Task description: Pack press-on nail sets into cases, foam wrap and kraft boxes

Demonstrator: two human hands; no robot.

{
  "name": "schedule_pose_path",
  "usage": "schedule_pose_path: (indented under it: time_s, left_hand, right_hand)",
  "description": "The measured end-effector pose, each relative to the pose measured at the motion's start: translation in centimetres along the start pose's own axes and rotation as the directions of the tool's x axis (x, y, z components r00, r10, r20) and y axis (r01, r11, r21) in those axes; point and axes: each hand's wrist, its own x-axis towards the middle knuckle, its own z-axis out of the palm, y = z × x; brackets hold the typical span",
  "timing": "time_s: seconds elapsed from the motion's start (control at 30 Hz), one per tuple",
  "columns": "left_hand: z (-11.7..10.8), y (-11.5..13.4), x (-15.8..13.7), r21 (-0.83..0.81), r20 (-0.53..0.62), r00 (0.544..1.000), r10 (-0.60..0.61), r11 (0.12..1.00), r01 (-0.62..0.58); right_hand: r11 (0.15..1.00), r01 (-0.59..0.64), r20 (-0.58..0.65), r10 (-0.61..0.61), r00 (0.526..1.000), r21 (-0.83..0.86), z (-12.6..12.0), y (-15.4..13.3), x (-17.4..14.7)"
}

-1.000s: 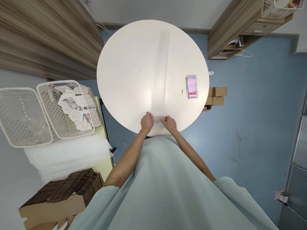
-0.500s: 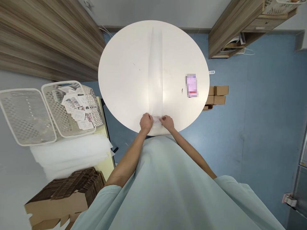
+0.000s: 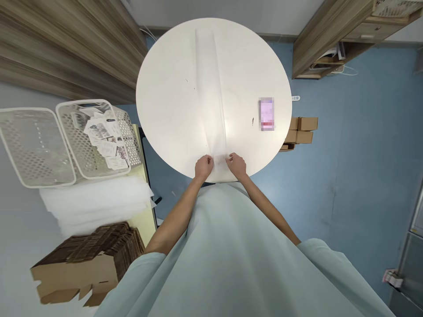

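A long, translucent white strip of wrapping sheet (image 3: 209,83) lies across the round white table (image 3: 165,97), slanting from the far edge down to the near edge. At its near end, between my hands, is a small, faint pinkish patch that I cannot make out. My left hand (image 3: 204,167) is closed, its fingertips pinching the strip's left edge. On the opposite edge, my right hand (image 3: 236,165) is closed in a pinch as well. Both hands rest low over the table's near side.
A pixelated pink-purple item (image 3: 266,114) lies on the table's right side. To the left are a white basket (image 3: 94,174) of cards, another basket (image 3: 36,145), white sheets (image 3: 95,198) and flattened cardboard boxes (image 3: 79,273). Small brown boxes (image 3: 307,124) stand beyond the table's right edge.
The strip's far end has swung to the left, so it now lies slanted. My hands have moved slightly right and a little farther apart, still at its near end. The view has shifted slightly.
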Motion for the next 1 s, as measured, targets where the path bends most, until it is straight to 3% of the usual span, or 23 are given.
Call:
schedule_pose_path:
  time_s: [0.37, 0.47, 0.6, 0.7, 1.0]
  left_hand:
    - [0.6, 0.4, -0.4, 0.096, -0.071, 0.997, -0.006, 0.995, 0.012]
    - [0.9, 0.1, -0.7, 0.151, -0.141, 0.974, 0.176, 0.976, -0.154]
    - [1.6, -0.4, -0.8, 0.191, 0.018, 0.843, 0.538, 0.826, -0.531]
    - [2.0, -0.8, -0.7, 0.194, 0.07, 0.802, 0.593, 0.781, -0.594]
    - [0.6, -1.3, -0.7, 0.122, 0.14, 0.77, 0.622, 0.761, -0.637]
  right_hand:
    - [0.998, -0.029, 0.0, 0.029, 1.0, -0.055, 1.4, -0.2, 0.5]
    - [0.998, -0.042, -0.007, 0.042, 0.999, -0.039, 1.9, 0.0, 0.7]
    - [0.998, -0.035, -0.028, 0.034, 0.999, -0.054, 2.3, -0.1, 0.6]
    - [0.997, -0.036, -0.02, 0.035, 0.999, -0.069, 2.5, -0.4, 0.6]
    - [0.991, -0.106, 0.027, 0.105, 0.994, 0.082, 2.4, -0.3, 0.2]
